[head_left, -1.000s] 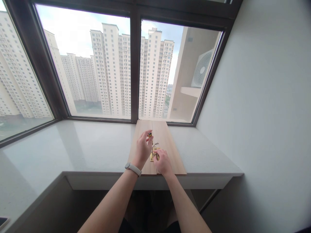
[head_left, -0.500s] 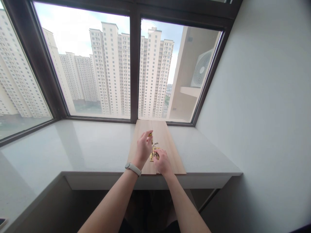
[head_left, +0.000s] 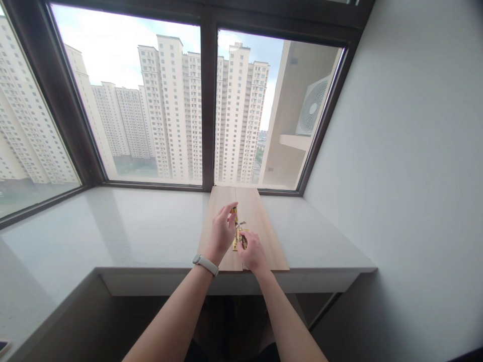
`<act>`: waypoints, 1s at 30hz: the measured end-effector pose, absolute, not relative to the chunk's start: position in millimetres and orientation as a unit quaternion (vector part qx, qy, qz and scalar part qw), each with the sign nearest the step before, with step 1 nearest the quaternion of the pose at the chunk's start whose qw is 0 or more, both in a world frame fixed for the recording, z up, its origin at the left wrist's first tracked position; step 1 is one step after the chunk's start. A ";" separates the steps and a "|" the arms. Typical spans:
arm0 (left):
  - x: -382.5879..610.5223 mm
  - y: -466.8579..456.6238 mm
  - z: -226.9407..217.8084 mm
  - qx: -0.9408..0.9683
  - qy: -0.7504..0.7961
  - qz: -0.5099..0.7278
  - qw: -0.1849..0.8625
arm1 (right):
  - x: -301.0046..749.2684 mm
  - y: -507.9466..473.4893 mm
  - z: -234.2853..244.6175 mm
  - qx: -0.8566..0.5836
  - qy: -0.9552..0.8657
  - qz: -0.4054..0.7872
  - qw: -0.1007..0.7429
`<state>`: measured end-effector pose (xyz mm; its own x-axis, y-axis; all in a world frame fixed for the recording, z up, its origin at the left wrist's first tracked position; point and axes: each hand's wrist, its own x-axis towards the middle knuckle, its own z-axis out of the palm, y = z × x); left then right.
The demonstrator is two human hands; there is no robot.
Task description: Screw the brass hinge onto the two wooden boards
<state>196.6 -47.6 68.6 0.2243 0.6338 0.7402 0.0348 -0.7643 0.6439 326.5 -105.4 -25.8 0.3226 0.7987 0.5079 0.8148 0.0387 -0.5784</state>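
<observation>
My left hand [head_left: 222, 231], with a watch [head_left: 206, 264] on its wrist, is closed around what looks like a small screwdriver with a yellow-and-black handle [head_left: 234, 213]. The tool stands roughly upright, its lower end by a gold-coloured hinge [head_left: 235, 246]. My right hand [head_left: 252, 250] is closed, thumb and fingers pressed at that hinge and hiding part of it. Beneath lie two pale wooden boards [head_left: 260, 216], side by side with a thin seam under the hinge. Small metal pieces, probably screws [head_left: 242, 222], lie just beyond my right fingertips.
The boards rest on a white windowsill counter [head_left: 158, 226] and reach its front edge. Dark-framed windows [head_left: 209, 100] rise behind, and a pale wall [head_left: 407, 151] stands to the right. A dark object [head_left: 4, 347] shows at the lower left corner.
My left hand stays in nearly the same place, its fingers shifting slightly around the handle. The right hand, hinge and boards look unmoved.
</observation>
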 end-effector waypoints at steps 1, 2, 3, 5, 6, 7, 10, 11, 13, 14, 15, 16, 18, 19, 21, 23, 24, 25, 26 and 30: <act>196.6 -49.0 69.7 0.741 0.222 0.578 0.260 | 326.7 -105.1 -26.4 -0.692 -0.583 -0.011 0.426; 196.6 -50.3 70.9 0.744 0.217 0.576 0.260 | 326.9 -105.0 -26.9 -0.690 -0.585 -0.012 0.426; 196.8 -51.2 72.3 0.746 0.214 0.574 0.260 | 327.2 -104.8 -27.4 -0.688 -0.586 -0.013 0.427; 197.7 -52.3 74.9 0.747 0.216 0.573 0.260 | 327.5 -104.9 -28.0 -0.684 -0.590 -0.013 0.430; 198.6 -52.4 75.9 0.745 0.220 0.573 0.261 | 327.6 -105.1 -28.1 -0.682 -0.591 -0.013 0.431; 199.8 -52.4 76.5 0.743 0.223 0.573 0.263 | 327.7 -105.4 -28.2 -0.680 -0.592 -0.013 0.432; 203.5 -52.2 76.7 0.741 0.219 0.575 0.267 | 327.6 -106.0 -27.7 -0.680 -0.591 -0.012 0.434; 204.4 -52.2 76.4 0.745 0.213 0.573 0.266 | 327.5 -106.1 -27.4 -0.681 -0.590 -0.013 0.434; 205.4 -51.7 75.9 0.755 0.203 0.565 0.265 | 327.3 -106.1 -26.9 -0.682 -0.590 -0.016 0.432; 205.5 -51.3 75.9 0.760 0.201 0.557 0.267 | 327.1 -106.1 -26.7 -0.682 -0.590 -0.018 0.432; 205.3 -50.7 76.0 0.766 0.200 0.549 0.269 | 326.9 -106.1 -26.5 -0.682 -0.591 -0.019 0.431; 205.0 -50.0 76.2 0.770 0.199 0.541 0.273 | 326.7 -106.1 -26.5 -0.682 -0.591 -0.020 0.430; 204.1 -49.1 77.0 0.775 0.200 0.530 0.278 | 326.3 -106.3 -26.6 -0.685 -0.589 -0.023 0.427; 203.6 -48.9 77.5 0.776 0.200 0.529 0.279 | 326.1 -106.4 -26.8 -0.687 -0.588 -0.024 0.426; 202.8 -49.4 78.7 0.772 0.206 0.534 0.275 | 325.8 -106.5 -27.2 -0.689 -0.587 -0.027 0.424; 202.4 -50.4 80.1 0.761 0.219 0.549 0.268 | 325.6 -106.2 -27.4 -0.690 -0.588 -0.032 0.422; 202.3 -50.9 80.7 0.754 0.225 0.557 0.266 | 325.6 -106.0 -27.5 -0.690 -0.588 -0.034 0.421; 202.2 -51.3 81.2 0.747 0.230 0.564 0.265 | 325.5 -105.9 -27.5 -0.690 -0.589 -0.036 0.420; 202.3 -51.6 81.5 0.743 0.233 0.569 0.265 | 325.3 -105.8 -27.5 -0.689 -0.590 -0.037 0.419; 202.9 -51.7 80.3 0.743 0.229 0.570 0.265 | 324.1 -106.4 -27.0 -0.689 -0.591 -0.035 0.418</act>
